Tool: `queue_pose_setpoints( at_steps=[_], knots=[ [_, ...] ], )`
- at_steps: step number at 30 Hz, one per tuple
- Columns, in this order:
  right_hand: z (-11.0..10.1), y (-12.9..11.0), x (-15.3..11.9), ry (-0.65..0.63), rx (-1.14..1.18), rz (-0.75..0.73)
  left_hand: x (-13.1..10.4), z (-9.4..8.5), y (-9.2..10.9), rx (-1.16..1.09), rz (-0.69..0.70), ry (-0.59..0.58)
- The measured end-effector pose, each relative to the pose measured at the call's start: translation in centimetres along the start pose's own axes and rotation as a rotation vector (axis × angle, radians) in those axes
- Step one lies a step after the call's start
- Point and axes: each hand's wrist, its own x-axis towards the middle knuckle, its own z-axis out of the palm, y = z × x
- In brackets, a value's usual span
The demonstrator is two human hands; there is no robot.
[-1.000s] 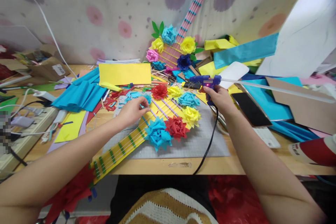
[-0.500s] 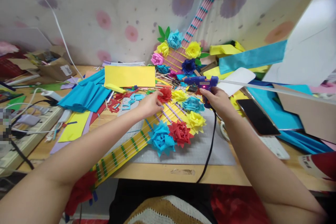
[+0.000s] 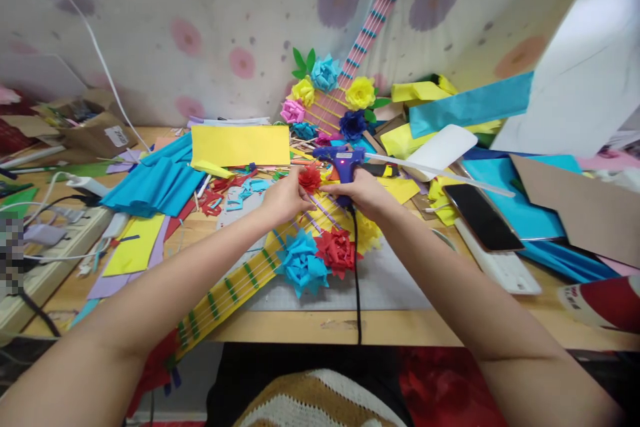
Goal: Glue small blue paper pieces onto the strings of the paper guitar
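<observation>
My left hand (image 3: 289, 198) is closed, its fingertips pinched at a red paper flower (image 3: 309, 178) on the upper edge of a yellow paper guitar (image 3: 254, 271). My right hand (image 3: 369, 192) grips a blue glue gun (image 3: 344, 159) with a small red light on. A long clear glue stick (image 3: 440, 172) sticks out of its back, and its nozzle points left, just above the red flower. One digit of the right hand reaches toward that flower. Blue (image 3: 303, 263) and red (image 3: 338, 251) paper flowers sit on the guitar's near side; my right hand partly hides the yellow ones behind.
A pink flowered guitar (image 3: 327, 110) leans against the back wall. Crepe paper (image 3: 150, 180) and a power strip (image 3: 55, 260) lie left. To the right are a phone (image 3: 484, 217), cardboard (image 3: 580, 207) and a red-and-white cup (image 3: 603, 303). The glue gun's black cord (image 3: 358, 293) hangs over the table edge.
My right hand has brought the glue gun left, from beside the guitar to over it, close to the red flower. My left hand stays at the flower. The view has shifted slightly.
</observation>
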Motion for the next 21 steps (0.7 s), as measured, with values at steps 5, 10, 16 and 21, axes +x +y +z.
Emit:
queue_pose_setpoints(
  at_steps=[5,10,16,21],
  knots=[
    [0.9,0.8,0.6,0.036,0.034,0.007,0.1,-0.9,-0.8,-0.023,0.002,-0.026],
    [-1.2,0.6,0.7,0.196,0.019,-0.024,-0.6,-2.8,-2.0,0.103,-0.009,-0.043],
    [-3.3,0.2,0.2,0.217,0.038,0.001,-1.6,-2.9,-1.6,0.377,0.083,-0.055],
    [-3.6,-0.1,-0.5,0.207,-0.024,0.002,-0.8,-1.7,-1.5,0.468,0.215,-0.096]
  ],
)
